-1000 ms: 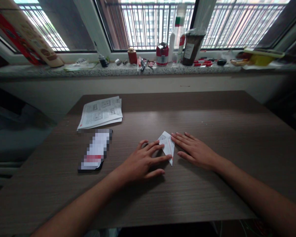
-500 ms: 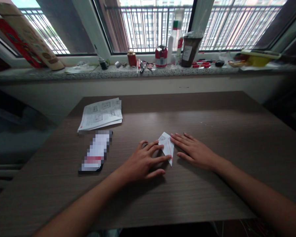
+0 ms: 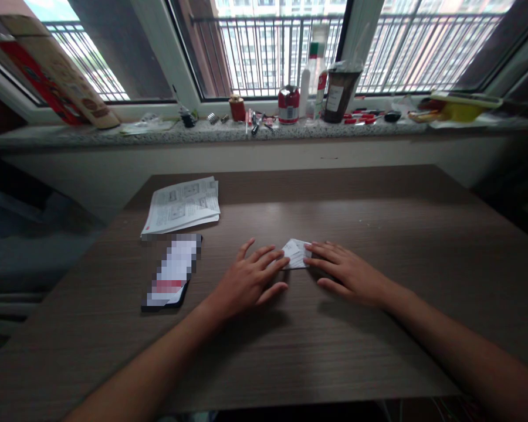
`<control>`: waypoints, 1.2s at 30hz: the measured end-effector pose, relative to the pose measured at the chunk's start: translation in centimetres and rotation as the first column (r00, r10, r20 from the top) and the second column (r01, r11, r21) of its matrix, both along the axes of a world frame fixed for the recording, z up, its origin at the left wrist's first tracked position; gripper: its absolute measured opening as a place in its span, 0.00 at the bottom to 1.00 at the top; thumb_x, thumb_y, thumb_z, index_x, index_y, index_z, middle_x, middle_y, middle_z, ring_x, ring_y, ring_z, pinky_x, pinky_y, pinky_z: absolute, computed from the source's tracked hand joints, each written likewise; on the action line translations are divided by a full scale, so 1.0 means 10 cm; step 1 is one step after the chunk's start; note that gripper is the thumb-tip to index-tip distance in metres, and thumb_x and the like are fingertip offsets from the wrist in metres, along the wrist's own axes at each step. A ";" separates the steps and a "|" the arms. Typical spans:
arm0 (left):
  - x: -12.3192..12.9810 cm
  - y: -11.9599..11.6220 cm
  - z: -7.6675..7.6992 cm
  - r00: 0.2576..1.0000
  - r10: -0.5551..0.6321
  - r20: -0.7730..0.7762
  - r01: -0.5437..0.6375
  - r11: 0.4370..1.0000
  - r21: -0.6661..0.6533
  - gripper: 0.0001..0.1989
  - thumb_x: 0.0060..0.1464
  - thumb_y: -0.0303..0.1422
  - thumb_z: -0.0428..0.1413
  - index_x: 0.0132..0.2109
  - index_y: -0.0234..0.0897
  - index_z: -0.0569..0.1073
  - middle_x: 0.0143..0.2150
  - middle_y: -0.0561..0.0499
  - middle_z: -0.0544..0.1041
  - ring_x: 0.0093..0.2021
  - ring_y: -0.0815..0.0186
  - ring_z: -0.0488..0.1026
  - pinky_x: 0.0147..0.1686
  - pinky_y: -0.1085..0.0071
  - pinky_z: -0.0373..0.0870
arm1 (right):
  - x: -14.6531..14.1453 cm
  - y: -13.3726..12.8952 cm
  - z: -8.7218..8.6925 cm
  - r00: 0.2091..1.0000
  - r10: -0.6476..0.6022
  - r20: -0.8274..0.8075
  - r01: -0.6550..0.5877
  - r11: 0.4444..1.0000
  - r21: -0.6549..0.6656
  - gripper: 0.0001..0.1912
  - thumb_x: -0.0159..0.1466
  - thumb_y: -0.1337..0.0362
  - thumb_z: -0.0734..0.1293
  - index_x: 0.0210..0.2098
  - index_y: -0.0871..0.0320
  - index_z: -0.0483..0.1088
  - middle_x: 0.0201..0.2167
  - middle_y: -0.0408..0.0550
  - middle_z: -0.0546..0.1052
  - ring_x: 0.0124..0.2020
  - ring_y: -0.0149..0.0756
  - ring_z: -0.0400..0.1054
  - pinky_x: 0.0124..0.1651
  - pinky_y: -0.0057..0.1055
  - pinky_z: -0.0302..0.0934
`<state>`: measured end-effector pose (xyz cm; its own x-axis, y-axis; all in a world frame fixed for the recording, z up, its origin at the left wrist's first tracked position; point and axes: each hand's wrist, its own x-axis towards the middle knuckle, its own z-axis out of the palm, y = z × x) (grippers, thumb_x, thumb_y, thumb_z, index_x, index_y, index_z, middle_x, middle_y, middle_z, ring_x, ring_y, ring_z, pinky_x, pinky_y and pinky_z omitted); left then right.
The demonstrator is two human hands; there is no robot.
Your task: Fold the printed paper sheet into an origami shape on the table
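Observation:
A small folded piece of printed paper (image 3: pixel 296 256) lies on the brown table (image 3: pixel 264 351), wide and short with a slanted top edge. My left hand (image 3: pixel 255 274) is open, its fingers spread and their tips resting at the paper's left edge. From the other side, my right hand (image 3: pixel 345 268) touches the right edge with its fingertips, the fingers stretched out flat and the thumb apart. Some of the paper's side edges are hidden under the fingertips.
Left of my hands lies a phone (image 3: pixel 173 272) with a blurred screen. Behind it are stacked printed sheets (image 3: pixel 182 205). A stone windowsill (image 3: pixel 229 136) carries a red can (image 3: pixel 288 105), a dark lidded cup (image 3: pixel 338 94), a bottle (image 3: pixel 312 82) and a yellow container (image 3: pixel 464 108).
The paper's lower point has been folded up, so it changed from a long kite shape to a short, wide one. My left fingers drew back from over it to its left edge.

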<state>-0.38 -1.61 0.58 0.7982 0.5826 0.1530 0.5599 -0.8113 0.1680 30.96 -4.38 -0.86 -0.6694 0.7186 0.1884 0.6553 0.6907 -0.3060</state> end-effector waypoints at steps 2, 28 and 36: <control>0.00 0.00 -0.02 1.000 0.022 0.001 -0.022 1.000 0.015 0.26 0.73 0.49 0.46 0.71 0.45 0.64 0.70 0.45 0.68 0.70 0.51 0.62 0.72 0.42 0.41 | -0.04 -0.02 0.02 0.999 0.052 -0.003 -0.052 0.998 -0.023 0.30 0.74 0.52 0.64 0.72 0.45 0.58 0.74 0.47 0.58 0.73 0.49 0.54 0.74 0.56 0.49; 0.10 -0.03 -0.06 1.000 0.025 -0.012 -0.024 0.999 0.045 0.28 0.72 0.47 0.48 0.71 0.37 0.63 0.69 0.40 0.68 0.68 0.51 0.64 0.71 0.48 0.54 | -0.08 0.01 -0.02 1.000 0.027 0.005 -0.027 0.998 0.048 0.22 0.75 0.55 0.61 0.66 0.51 0.67 0.65 0.52 0.72 0.67 0.49 0.64 0.70 0.57 0.57; 0.10 -0.09 -0.10 0.999 -0.050 0.019 0.050 0.999 0.009 0.25 0.70 0.42 0.55 0.69 0.43 0.65 0.69 0.41 0.67 0.68 0.50 0.65 0.65 0.49 0.66 | -0.13 -0.06 0.04 1.000 0.023 0.009 -0.024 0.995 0.093 0.19 0.74 0.57 0.63 0.62 0.53 0.72 0.56 0.57 0.77 0.60 0.51 0.69 0.64 0.54 0.64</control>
